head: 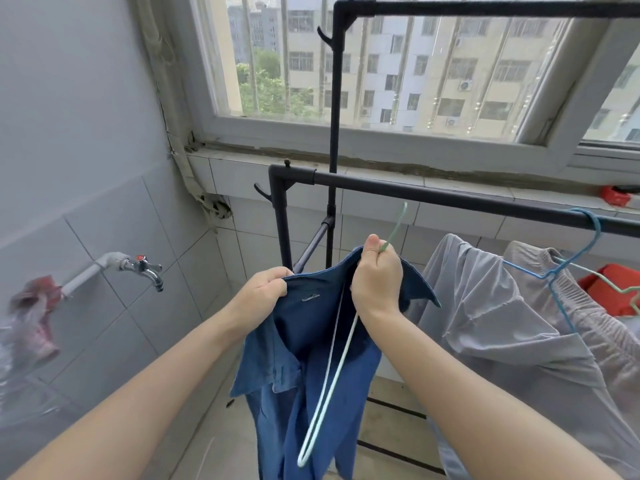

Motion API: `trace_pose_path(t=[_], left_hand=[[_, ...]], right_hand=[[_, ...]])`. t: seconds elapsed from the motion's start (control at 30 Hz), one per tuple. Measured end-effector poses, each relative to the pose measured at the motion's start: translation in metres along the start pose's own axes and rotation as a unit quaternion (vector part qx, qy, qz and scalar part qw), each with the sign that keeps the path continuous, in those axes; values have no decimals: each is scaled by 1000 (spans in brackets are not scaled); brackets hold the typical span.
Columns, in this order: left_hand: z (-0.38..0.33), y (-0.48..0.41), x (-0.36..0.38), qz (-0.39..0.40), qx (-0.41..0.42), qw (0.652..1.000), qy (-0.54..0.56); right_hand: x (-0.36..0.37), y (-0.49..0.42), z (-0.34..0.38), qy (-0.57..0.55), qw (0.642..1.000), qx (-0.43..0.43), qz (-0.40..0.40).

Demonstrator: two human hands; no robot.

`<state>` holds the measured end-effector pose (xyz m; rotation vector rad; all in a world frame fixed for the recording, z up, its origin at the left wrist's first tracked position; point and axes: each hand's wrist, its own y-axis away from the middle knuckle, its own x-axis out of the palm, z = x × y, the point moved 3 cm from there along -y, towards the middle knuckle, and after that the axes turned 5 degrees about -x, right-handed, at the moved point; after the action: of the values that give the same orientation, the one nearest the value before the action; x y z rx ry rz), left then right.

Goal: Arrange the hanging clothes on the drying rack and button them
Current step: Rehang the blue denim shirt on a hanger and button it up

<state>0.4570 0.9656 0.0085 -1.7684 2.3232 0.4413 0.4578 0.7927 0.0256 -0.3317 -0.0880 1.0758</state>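
Gripping the collar edge of a blue button-up shirt (304, 344) at lower centre, left hand (263, 292) pinching fabric, right hand (377, 275) clenched around pale green wire hanger (332, 382), shirt unbuttoned, below black drying rack (450, 199).

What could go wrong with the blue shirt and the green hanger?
1. The green hanger hangs tilted in the blue shirt. Only the left hand, pinching the collar, holds the shirt up, so it might slip off.
2. The right hand grips the hanger, whose hook is not yet on the rail. Swinging it over could snag the grey garment hanging nearby.
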Motion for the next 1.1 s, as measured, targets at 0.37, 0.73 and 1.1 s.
trace_pose_path(t=[0.37,0.73,1.1], left_hand=[[38,-1,12,-26,-20,964,-263],[51,-3,8,-89,-92,927,-353],[58,28,21,104,-85,991,16]], right_hand=[[1,-16,1,5,991,-88,-100],[2,-32,-9,51,979,-103,-169],[4,-39,-17,73,977,-82,-181]])
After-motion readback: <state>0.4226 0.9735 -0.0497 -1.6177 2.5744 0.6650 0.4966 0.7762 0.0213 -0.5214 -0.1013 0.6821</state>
